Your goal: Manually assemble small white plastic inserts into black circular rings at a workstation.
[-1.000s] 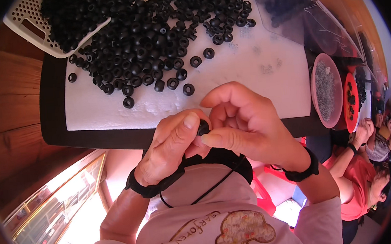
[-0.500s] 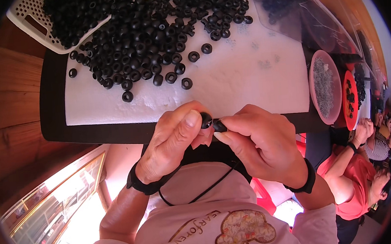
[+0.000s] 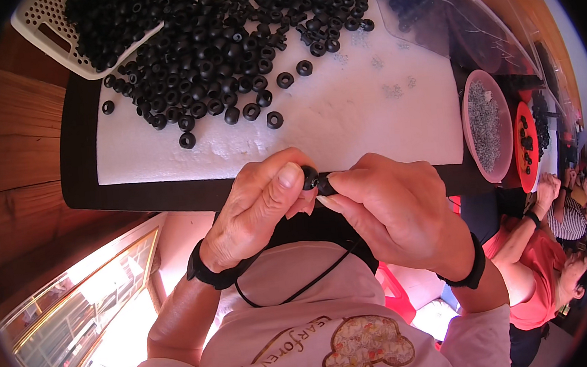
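At the table's front edge, my left hand (image 3: 262,203) pinches a black round hollow piece (image 3: 309,177) between thumb and fingers. My right hand (image 3: 395,206) is closed on a smaller black piece (image 3: 325,185), mostly hidden by the fingertips. The two pieces meet or nearly meet; I cannot tell whether one is inside the other. Beyond my hands lies a heap of black ring-like pieces (image 3: 195,70) on a white foam sheet (image 3: 372,132). A few single rings (image 3: 274,120) lie at the heap's near side.
A white perforated basket (image 3: 44,37) full of black parts stands at the far left. On the right are a pink bowl (image 3: 470,128) of small clear bits and a red dish (image 3: 527,177) with black pieces. Clear plastic sheeting (image 3: 426,25) lies far right. People (image 3: 537,261) sit at right.
My right hand has brought its small black piece slightly left, closer to the round piece in my left hand. The whole view has shifted a little.
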A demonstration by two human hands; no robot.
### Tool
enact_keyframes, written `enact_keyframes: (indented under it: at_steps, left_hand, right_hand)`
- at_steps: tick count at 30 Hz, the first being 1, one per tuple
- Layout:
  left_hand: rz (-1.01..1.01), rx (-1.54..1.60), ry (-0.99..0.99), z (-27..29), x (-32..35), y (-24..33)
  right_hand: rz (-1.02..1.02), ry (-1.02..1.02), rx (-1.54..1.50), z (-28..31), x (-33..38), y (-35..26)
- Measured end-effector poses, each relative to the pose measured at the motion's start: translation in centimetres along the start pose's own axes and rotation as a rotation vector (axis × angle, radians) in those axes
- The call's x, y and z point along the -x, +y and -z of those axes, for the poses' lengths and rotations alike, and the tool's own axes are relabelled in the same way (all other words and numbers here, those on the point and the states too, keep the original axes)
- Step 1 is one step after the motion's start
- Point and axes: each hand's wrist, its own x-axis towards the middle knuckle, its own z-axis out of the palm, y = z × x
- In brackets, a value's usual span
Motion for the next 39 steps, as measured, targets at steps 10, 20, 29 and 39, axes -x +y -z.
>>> enact_keyframes:
  at_steps: [10,20,29,39]
  left_hand:
    - [0.006,-0.029,0.012,-0.1,-0.1,0.6]
    - [0.018,-0.02,-0.011,0.0,-0.1,0.4]
    - [0.021,0.074,0.018,-0.1,-0.1,0.1]
    - [0.033,0.167,0.039,-0.2,-0.1,0.1]
  right_hand:
    - [0.077,-0.011,0.03,-0.2,-0.2,0.4]
    - [-0.028,-0.069,-0.059,0.8,-1.2,0.7]
    - [0.038,-0.026,-0.097,0.0,-1.0,0.8]
    - [0.057,-0.032,-0.013,0.3,-0.8,0.5]
